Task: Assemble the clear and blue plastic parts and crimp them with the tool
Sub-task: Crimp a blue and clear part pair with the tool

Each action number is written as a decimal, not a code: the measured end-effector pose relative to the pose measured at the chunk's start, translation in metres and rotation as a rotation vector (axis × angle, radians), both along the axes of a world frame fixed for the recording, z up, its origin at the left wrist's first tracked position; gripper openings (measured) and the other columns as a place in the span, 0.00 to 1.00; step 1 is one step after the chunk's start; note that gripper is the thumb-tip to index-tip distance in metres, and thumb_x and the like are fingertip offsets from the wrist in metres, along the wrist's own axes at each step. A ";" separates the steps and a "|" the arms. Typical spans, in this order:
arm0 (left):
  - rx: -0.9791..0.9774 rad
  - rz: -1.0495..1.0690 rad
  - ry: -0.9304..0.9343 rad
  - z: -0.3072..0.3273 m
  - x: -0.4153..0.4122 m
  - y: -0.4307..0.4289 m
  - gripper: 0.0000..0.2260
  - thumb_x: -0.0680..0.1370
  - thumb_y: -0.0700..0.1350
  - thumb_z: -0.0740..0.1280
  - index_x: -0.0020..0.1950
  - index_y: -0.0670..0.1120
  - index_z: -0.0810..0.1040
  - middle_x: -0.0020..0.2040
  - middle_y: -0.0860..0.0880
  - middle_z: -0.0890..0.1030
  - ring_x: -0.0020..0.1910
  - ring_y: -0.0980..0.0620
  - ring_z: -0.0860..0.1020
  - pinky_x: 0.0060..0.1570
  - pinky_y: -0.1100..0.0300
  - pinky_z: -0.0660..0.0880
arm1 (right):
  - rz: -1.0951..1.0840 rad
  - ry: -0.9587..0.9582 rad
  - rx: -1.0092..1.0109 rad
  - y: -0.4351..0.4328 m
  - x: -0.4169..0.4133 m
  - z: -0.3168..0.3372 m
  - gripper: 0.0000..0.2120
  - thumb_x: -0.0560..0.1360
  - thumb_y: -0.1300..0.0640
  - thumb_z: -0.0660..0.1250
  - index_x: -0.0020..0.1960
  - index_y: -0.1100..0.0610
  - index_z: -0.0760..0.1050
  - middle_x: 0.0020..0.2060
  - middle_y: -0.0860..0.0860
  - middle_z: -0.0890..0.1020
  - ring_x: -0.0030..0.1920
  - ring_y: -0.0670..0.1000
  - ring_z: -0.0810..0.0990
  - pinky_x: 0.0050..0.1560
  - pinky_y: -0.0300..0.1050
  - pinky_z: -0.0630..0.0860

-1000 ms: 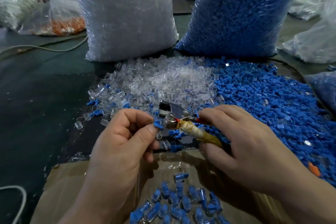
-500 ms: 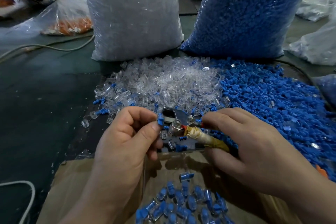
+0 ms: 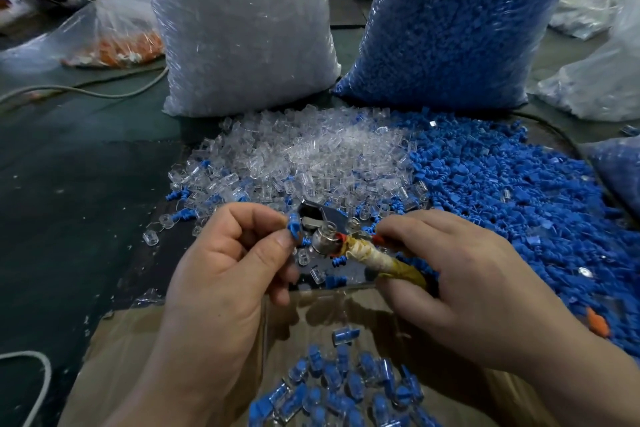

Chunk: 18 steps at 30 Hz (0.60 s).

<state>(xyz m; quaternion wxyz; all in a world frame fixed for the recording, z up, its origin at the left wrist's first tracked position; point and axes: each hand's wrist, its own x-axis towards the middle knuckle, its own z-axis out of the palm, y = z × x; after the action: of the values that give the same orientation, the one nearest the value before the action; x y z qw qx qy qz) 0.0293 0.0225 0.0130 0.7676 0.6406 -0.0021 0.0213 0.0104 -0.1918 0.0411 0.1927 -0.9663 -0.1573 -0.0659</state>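
My left hand [image 3: 225, 274] pinches a small blue plastic part [image 3: 293, 226] between thumb and forefinger, right beside the metal jaws of the crimp tool [image 3: 323, 234]. My right hand [image 3: 474, 284] grips that tool by its tape-wrapped handle [image 3: 381, 262]. The jaws stand open next to the blue part. A heap of clear parts [image 3: 311, 159] lies behind the hands, and a heap of blue parts [image 3: 512, 191] spreads to the right. Several assembled clear-and-blue pieces [image 3: 346, 388] lie in the cardboard box below.
A cardboard box [image 3: 145, 350] sits at the near edge under my wrists. Two big bags stand at the back: clear parts [image 3: 239, 28] and blue parts [image 3: 460, 21]. A bag with orange pieces [image 3: 117, 45] lies far left. A white cable [image 3: 38, 378] curls at lower left.
The blue part in my left hand has stayed at the tool's jaws, and the jaws have opened wider. The view has shifted slightly; both hands sit a little further right.
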 end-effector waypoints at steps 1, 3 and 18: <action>-0.010 0.000 0.008 0.001 0.000 -0.001 0.06 0.67 0.45 0.68 0.41 0.53 0.82 0.38 0.47 0.82 0.31 0.54 0.78 0.24 0.65 0.73 | 0.003 0.001 -0.001 0.000 0.000 0.000 0.24 0.71 0.40 0.60 0.63 0.47 0.75 0.49 0.39 0.78 0.48 0.41 0.74 0.49 0.39 0.72; -0.032 -0.001 0.029 0.003 -0.001 -0.002 0.06 0.67 0.44 0.68 0.40 0.53 0.82 0.37 0.47 0.81 0.30 0.54 0.78 0.24 0.65 0.73 | 0.006 0.008 0.004 -0.001 0.000 0.001 0.24 0.71 0.39 0.59 0.64 0.46 0.73 0.50 0.37 0.77 0.49 0.39 0.73 0.49 0.38 0.72; -0.023 -0.033 0.045 0.007 -0.007 -0.006 0.10 0.61 0.49 0.73 0.41 0.51 0.83 0.35 0.47 0.81 0.30 0.54 0.78 0.24 0.65 0.74 | 0.029 0.034 -0.105 0.002 0.001 0.004 0.27 0.70 0.38 0.56 0.65 0.46 0.73 0.48 0.43 0.78 0.48 0.48 0.76 0.47 0.47 0.76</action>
<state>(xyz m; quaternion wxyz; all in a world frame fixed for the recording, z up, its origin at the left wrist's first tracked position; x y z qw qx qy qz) 0.0227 0.0164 0.0197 0.7751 0.6318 0.0046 -0.0057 0.0118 -0.1900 0.0450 0.1453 -0.9737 -0.1711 -0.0382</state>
